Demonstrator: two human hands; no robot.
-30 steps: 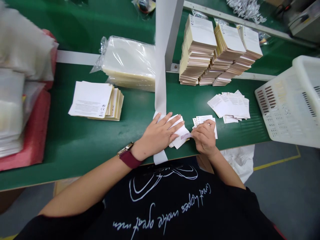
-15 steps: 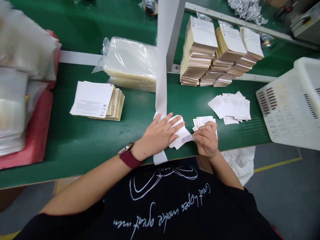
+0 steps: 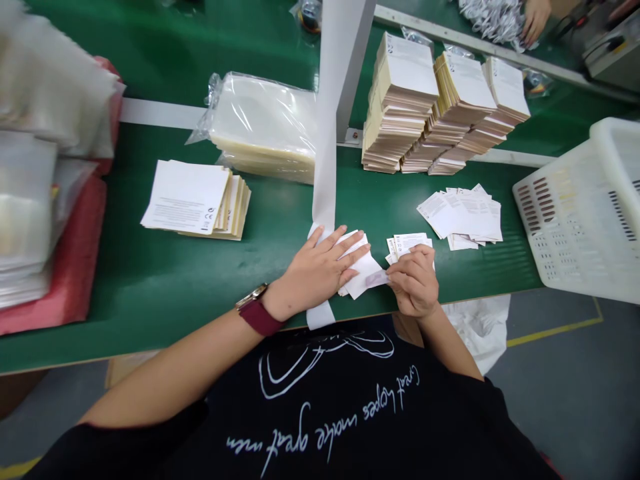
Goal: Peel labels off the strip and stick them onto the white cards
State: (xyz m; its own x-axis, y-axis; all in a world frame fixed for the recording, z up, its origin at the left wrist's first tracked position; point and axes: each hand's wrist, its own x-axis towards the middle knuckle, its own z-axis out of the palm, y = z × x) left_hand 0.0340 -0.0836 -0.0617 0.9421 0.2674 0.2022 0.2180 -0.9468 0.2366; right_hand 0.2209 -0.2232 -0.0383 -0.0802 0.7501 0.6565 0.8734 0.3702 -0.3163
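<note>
My left hand (image 3: 320,270) lies flat, fingers spread, pressing on a small stack of white papers (image 3: 356,285) near the table's front edge. At the stack's right corner, my right hand (image 3: 413,280) pinches the end of a thin paper strip (image 3: 375,279) with a pale purple print between thumb and fingers. Whether the strip is joined to the top paper I cannot tell. Just behind the right hand, and partly covered by it, sits a small pile of printed cards (image 3: 410,241). A long white band (image 3: 324,200) passes beneath my left hand.
A loose heap of printed papers (image 3: 465,213) lies to the right, beside a white plastic basket (image 3: 570,227). Tall card stacks (image 3: 400,100) stand behind. On the left are another card stack (image 3: 187,193), a plastic-wrapped pack (image 3: 265,127) and clear bags (image 3: 25,213). Another person's hand (image 3: 536,20) touches white cables (image 3: 493,20).
My right hand has drawn slightly to the right, and more of the purple-printed strip shows. My left hand stays in place. Another person's hand has appeared at the top right.
</note>
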